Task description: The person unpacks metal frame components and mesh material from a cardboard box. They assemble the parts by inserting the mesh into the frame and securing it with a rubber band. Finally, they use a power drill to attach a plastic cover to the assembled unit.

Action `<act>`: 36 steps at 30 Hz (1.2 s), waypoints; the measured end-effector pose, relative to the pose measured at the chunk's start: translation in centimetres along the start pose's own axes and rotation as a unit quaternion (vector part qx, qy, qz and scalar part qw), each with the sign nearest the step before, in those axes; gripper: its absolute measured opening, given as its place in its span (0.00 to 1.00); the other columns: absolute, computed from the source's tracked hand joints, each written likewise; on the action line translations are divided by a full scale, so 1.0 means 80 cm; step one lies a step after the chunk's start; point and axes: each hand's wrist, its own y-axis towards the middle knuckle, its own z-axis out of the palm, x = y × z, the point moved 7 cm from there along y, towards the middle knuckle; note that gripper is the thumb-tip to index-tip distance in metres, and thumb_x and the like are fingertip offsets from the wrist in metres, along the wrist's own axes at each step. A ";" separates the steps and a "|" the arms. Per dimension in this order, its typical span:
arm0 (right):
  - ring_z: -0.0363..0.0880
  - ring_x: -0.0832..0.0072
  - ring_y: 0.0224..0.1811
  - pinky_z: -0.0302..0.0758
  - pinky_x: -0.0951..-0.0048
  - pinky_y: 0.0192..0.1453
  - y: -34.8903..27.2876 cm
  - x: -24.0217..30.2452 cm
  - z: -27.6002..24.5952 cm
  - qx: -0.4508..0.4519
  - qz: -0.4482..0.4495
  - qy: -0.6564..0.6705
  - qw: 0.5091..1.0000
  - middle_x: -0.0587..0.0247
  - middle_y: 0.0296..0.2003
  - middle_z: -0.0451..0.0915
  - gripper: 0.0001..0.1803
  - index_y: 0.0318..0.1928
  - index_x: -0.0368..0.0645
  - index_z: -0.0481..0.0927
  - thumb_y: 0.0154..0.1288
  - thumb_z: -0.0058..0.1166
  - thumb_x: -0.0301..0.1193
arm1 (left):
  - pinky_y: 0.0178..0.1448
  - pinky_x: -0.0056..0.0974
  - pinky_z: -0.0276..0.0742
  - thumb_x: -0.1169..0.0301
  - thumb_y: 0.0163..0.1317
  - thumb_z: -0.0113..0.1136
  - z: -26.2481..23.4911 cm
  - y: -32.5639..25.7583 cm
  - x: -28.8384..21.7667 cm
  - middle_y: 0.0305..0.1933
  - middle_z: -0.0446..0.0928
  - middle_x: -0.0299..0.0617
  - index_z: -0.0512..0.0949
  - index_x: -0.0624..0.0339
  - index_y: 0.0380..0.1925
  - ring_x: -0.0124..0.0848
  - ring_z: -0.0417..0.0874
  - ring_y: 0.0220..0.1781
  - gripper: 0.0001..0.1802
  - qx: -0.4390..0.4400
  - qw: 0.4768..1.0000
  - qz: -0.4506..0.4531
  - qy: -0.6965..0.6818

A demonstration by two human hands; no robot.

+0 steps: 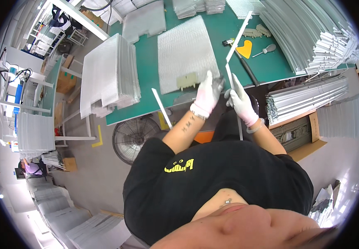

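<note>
White strip: slim and long, bending at a kink above the right hand; the upper length is slanting away to the right over the green desk, while the lower length is running into the fingers, which are gripping it.
Mesh panel: silvery-grey, sheet-like, roughly rectangular; it is lying flat on the desk, its near right corner reaching close to the left hand; contact is staying unclear.
Pale green piece: flat, small-pronged along its near edge, resting on the panel's near part.
</note>
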 end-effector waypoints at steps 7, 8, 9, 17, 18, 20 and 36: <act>0.62 0.87 0.21 0.73 0.81 0.32 0.034 0.001 0.011 0.057 0.049 0.136 0.988 0.64 0.33 0.73 0.33 0.76 0.45 0.49 0.73 0.39 0.25 | 0.63 0.45 0.73 0.70 0.68 0.57 0.008 0.044 0.011 0.49 0.76 0.49 0.72 0.67 0.46 0.41 0.77 0.54 0.12 -0.073 0.987 -0.027 -0.138; 0.62 0.87 0.20 0.73 0.81 0.31 0.036 0.000 0.011 0.056 0.054 0.139 0.987 0.65 0.33 0.73 0.33 0.76 0.45 0.49 0.73 0.39 0.25 | 0.62 0.45 0.73 0.71 0.68 0.57 0.005 0.046 0.015 0.48 0.76 0.49 0.73 0.67 0.46 0.41 0.77 0.53 0.12 -0.076 0.987 -0.024 -0.141; 0.62 0.87 0.20 0.73 0.80 0.31 0.038 0.000 0.011 0.056 0.058 0.142 0.987 0.65 0.33 0.73 0.33 0.76 0.45 0.50 0.73 0.40 0.26 | 0.61 0.45 0.74 0.71 0.67 0.58 0.002 0.049 0.017 0.48 0.77 0.48 0.73 0.66 0.45 0.41 0.78 0.52 0.11 -0.080 0.986 -0.022 -0.144; 0.60 0.86 0.19 0.70 0.80 0.28 0.043 0.003 0.012 0.059 0.100 0.178 0.977 0.68 0.31 0.71 0.31 0.76 0.49 0.51 0.75 0.39 0.27 | 0.59 0.46 0.75 0.69 0.68 0.58 -0.007 0.054 0.024 0.47 0.77 0.49 0.74 0.67 0.44 0.42 0.78 0.51 0.12 -0.080 0.985 -0.029 -0.152; 0.60 0.86 0.19 0.70 0.80 0.28 0.041 0.003 0.013 0.065 0.105 0.187 0.975 0.68 0.30 0.71 0.31 0.76 0.50 0.51 0.75 0.39 0.28 | 0.59 0.46 0.75 0.69 0.68 0.58 -0.007 0.052 0.024 0.47 0.77 0.49 0.74 0.67 0.44 0.42 0.78 0.51 0.12 -0.079 0.986 -0.019 -0.147; 0.59 0.86 0.19 0.70 0.80 0.28 0.035 0.001 0.016 0.071 0.100 0.209 0.970 0.68 0.30 0.71 0.31 0.76 0.51 0.51 0.76 0.39 0.29 | 0.59 0.47 0.75 0.69 0.68 0.57 0.000 0.047 0.019 0.46 0.77 0.49 0.74 0.67 0.44 0.42 0.78 0.51 0.12 -0.085 0.986 -0.010 -0.143; 0.61 0.85 0.19 0.71 0.80 0.27 0.010 -0.008 0.019 0.049 0.073 0.146 0.985 0.68 0.27 0.69 0.31 0.76 0.52 0.49 0.75 0.34 0.27 | 0.44 0.36 0.80 0.72 0.66 0.61 0.002 0.051 0.016 0.40 0.81 0.44 0.78 0.68 0.39 0.32 0.83 0.39 0.09 -0.147 0.978 0.032 -0.144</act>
